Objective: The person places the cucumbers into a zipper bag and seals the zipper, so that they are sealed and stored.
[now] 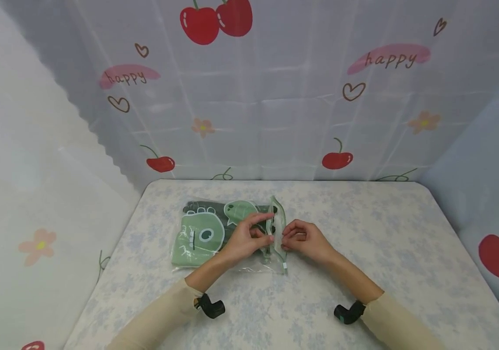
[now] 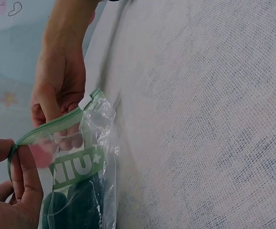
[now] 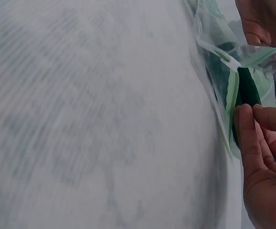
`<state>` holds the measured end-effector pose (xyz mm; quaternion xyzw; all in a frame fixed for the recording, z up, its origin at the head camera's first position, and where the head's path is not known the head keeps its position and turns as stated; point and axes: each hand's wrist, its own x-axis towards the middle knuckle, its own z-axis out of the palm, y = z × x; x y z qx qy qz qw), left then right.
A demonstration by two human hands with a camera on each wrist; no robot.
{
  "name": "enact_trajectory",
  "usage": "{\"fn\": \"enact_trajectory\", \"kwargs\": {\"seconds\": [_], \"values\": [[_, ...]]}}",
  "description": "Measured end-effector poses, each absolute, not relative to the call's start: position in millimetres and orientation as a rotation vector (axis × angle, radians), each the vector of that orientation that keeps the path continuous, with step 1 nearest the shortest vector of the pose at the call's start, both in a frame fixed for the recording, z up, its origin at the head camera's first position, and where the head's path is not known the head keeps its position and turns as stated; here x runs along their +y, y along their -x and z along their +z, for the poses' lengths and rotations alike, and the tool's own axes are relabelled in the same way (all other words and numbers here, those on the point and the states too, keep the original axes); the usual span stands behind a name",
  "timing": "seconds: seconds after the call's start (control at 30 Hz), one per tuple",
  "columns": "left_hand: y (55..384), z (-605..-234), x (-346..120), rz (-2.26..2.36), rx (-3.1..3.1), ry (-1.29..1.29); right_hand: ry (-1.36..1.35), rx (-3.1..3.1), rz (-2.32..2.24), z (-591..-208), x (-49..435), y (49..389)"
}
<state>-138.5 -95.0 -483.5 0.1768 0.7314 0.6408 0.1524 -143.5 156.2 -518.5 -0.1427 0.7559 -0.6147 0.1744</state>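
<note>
A clear zip bag (image 1: 275,266) with green edging lies on the table, its mouth facing right and parted. Inside is a folded green item (image 1: 205,236) with cartoon creatures printed on it. My left hand (image 1: 247,238) reaches over the bag's right part, and its thumb and fingers pinch the green zip edge, as the left wrist view shows. From the right, my right hand (image 1: 308,240) pinches the facing lip between thumb and fingertips (image 3: 246,114). A white slider (image 2: 85,101) sits at the near end of the zip.
The table (image 1: 385,233) wears a pale blue floral cloth. Behind it hangs a curtain (image 1: 258,121) printed with cherries and hearts, with more such cloth at both sides. Each wrist carries a small black camera (image 1: 349,312).
</note>
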Motion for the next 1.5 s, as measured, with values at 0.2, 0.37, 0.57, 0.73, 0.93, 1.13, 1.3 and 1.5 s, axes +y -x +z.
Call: {"fn": "enact_trajectory", "kwargs": {"seconds": [0.2, 0.37, 0.57, 0.73, 0.93, 1.13, 1.3, 1.5], "values": [[143.0, -482.5, -86.8, 1.773, 2.189, -0.518, 0.310, 2.216, -1.741, -511.2, 192.0, 136.2], [146.2, -482.4, -75.3, 1.626, 2.305, -0.625, 0.210, 2.221, -1.771, -506.2, 215.3, 125.8], [149.7, -485.3, -60.9, 1.393, 2.494, -0.748, 0.143, 2.209, -1.802, -504.7, 229.9, 116.0], [155.4, -490.6, -51.5, 1.219, 2.621, -0.823, 0.111, 2.206, -1.822, -505.1, 235.0, 112.7], [163.0, -496.7, -43.0, 1.049, 2.697, -0.848, 0.100, 2.193, -1.847, -505.5, 240.2, 109.9], [169.8, -495.9, -38.1, 0.896, 2.752, -0.871, 0.129, 2.190, -1.852, -506.5, 243.8, 107.0], [167.0, -493.7, -44.0, 0.899, 2.730, -0.918, 0.228, 2.248, -1.780, -505.8, 241.4, 105.9], [152.9, -486.1, -65.7, 0.907, 2.630, -1.066, 0.522, 2.404, -1.595, -498.0, 231.1, 102.5]]}}
